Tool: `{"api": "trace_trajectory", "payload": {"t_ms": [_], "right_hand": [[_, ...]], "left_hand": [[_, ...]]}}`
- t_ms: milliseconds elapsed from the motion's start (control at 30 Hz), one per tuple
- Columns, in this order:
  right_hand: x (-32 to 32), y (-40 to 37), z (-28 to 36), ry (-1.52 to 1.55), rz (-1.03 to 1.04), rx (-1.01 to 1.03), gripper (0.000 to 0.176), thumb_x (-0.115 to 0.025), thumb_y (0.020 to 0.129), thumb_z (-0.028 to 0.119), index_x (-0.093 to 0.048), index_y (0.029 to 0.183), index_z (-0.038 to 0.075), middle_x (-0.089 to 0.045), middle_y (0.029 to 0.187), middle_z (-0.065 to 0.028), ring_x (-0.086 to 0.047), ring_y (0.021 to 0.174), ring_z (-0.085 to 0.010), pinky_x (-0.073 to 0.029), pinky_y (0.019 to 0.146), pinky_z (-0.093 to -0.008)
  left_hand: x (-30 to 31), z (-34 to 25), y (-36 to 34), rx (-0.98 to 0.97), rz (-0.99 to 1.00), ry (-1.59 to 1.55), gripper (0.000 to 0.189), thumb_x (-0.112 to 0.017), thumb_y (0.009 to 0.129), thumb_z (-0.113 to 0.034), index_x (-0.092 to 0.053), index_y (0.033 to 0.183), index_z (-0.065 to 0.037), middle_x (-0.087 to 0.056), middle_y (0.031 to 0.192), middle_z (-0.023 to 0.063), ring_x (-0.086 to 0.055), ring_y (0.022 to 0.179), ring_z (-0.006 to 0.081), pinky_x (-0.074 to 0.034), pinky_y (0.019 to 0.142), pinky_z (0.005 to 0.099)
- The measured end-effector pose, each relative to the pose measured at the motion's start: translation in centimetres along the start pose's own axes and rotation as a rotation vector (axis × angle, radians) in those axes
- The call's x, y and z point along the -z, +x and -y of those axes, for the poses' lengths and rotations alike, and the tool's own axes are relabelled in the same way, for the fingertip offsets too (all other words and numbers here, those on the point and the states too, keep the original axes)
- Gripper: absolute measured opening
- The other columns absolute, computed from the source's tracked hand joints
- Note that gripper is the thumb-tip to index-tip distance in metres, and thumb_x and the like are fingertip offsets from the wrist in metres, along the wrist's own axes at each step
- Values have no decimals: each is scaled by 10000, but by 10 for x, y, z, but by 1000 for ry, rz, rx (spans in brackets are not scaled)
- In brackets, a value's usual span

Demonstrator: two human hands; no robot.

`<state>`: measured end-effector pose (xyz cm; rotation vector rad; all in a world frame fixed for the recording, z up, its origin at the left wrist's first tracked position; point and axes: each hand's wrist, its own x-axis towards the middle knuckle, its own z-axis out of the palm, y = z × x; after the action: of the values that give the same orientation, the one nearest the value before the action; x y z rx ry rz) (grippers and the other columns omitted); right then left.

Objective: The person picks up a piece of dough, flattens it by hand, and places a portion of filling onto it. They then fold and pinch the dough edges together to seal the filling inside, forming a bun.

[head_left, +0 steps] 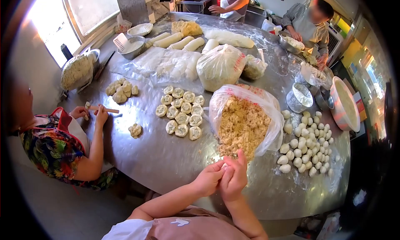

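Both my hands meet at the table's near edge, in front of an open plastic bag (273,133) of crumbly yellow-brown filling (243,123). The fingers of my left hand (208,181) pinch a small piece of white dough (225,166), mostly hidden by the fingers. My right hand (234,179) is closed around the same piece, one finger raised toward the filling. To the right lie many smooth white dough balls (306,146). Flattened, pleated dough rounds (181,111) stand in rows to the left of the bag.
At left, a person holds a rolling pin (106,109) near dough pieces (121,90). A tied plastic bag (221,67), dough rolls (168,40) and a flour bowl (133,47) sit farther back. A large basin (345,102) stands right; another person works at far right.
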<state>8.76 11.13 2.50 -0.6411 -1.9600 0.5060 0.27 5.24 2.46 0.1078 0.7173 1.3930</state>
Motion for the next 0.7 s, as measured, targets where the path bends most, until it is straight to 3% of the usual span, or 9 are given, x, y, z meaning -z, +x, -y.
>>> {"api": "trace_trajectory", "payload": {"t_ms": [133,233,267,300,367,400,500,633,700], "right_hand": [[-6,-3,-8,-34,43,80,121,-512,938,89,-572,1003,7,-669,962,-144,-582,1093,-394,-415,957,-492],[-5,-4,-4,335,34,-475,207,-481,982,162,-575,1052,-9,-674,955,-144,-596,1081,-329,-434,962,-407],[-5,-2,-13,457,-1,-551,354,-393,1023,254,-555,1155,-32,-665,1027,-149,-596,1064,-256,-436,966,-333],[-3,0,-15,543,-28,-624,390,-366,1028,277,-532,1190,-37,-649,1071,-155,-587,1075,-251,-431,972,-335],[2,9,-11,722,-73,-763,464,-313,1039,324,-484,1259,-46,-618,1158,-166,-569,1096,-240,-422,982,-339],[8,12,-3,825,-27,-811,581,-320,1023,426,-395,1341,-54,-492,1335,-195,-491,1199,-246,-370,1035,-358],[5,7,8,1050,-4,-758,688,-333,995,513,-316,1397,-45,-390,1408,-193,-416,1254,-238,-311,1075,-382],[8,4,9,847,268,-654,811,-413,944,579,-265,1404,-74,-384,1385,-190,-385,1268,-237,-296,1075,-345],[8,5,12,815,248,-837,586,-421,975,477,-416,1242,-44,-498,1203,-140,-474,1097,-188,-376,944,-312]], "left_hand": [[11,8,8,-64,-97,116,304,-406,976,-31,-501,1263,-56,-589,1142,70,-580,1048,158,-494,863,278],[-4,9,5,-177,-115,161,346,-395,984,-39,-463,1323,-52,-594,1151,61,-580,1041,147,-477,879,268],[-17,7,-3,-223,-119,155,359,-396,990,-52,-446,1345,-50,-596,1154,58,-581,1036,143,-470,885,263],[-24,7,-6,-269,-124,147,374,-397,996,-66,-429,1367,-49,-599,1157,55,-581,1032,139,-464,891,258],[-15,9,-3,-518,-55,571,378,-410,1006,-105,-430,1379,-50,-609,1157,46,-562,1048,126,-444,911,258],[-13,6,-4,-573,-43,692,363,-411,1006,-104,-452,1363,-54,-610,1152,44,-555,1054,121,-443,911,260],[-6,0,-1,-816,-89,1018,323,-447,996,-146,-526,1290,-38,-618,1113,76,-565,1043,156,-442,912,285],[3,-4,4,-1046,-123,1336,444,-393,1007,-317,-514,1301,-6,-516,1262,173,-511,1129,258,-380,982,352],[5,-3,4,-1070,-67,1327,571,-318,1005,-424,-484,1328,16,-404,1368,222,-446,1197,293,-337,1017,381]]}}
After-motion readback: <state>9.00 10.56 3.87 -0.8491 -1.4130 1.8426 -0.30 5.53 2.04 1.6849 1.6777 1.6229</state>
